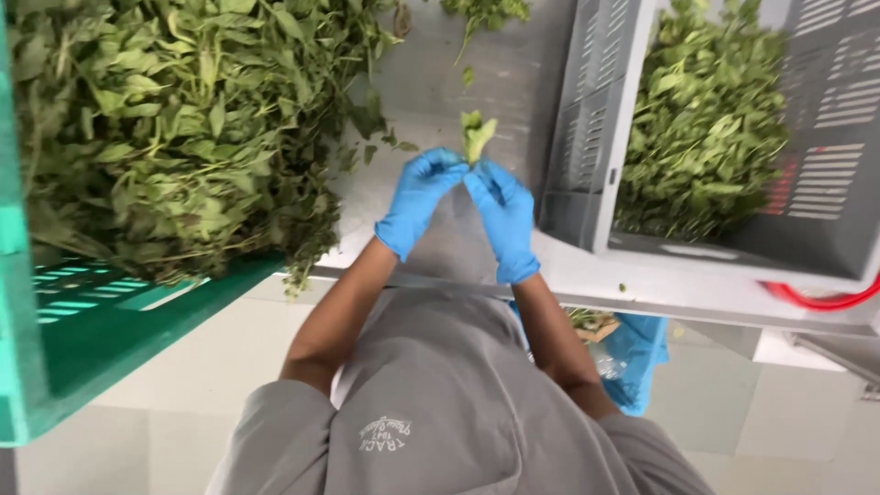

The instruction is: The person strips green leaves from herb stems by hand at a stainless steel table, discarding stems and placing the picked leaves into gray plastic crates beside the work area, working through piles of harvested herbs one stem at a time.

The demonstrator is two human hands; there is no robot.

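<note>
Both my hands wear blue gloves and meet over a steel table (513,73). Between their fingertips they pinch a small pale-green leafy sprig (477,136) that stands upright. My left hand (420,197) grips its stem from the left, my right hand (502,220) from the right, and the fingertips touch. A big heap of leafy green stems (183,119) lies just left of my left hand, spilling out of a green plastic crate (82,339).
A grey slatted crate (596,137) holding picked greens (706,128) stands tilted at the right. Loose leaves (484,11) lie at the table's far side. A blue bag (637,353) hangs under the table edge. A red band (825,301) runs below the grey crate.
</note>
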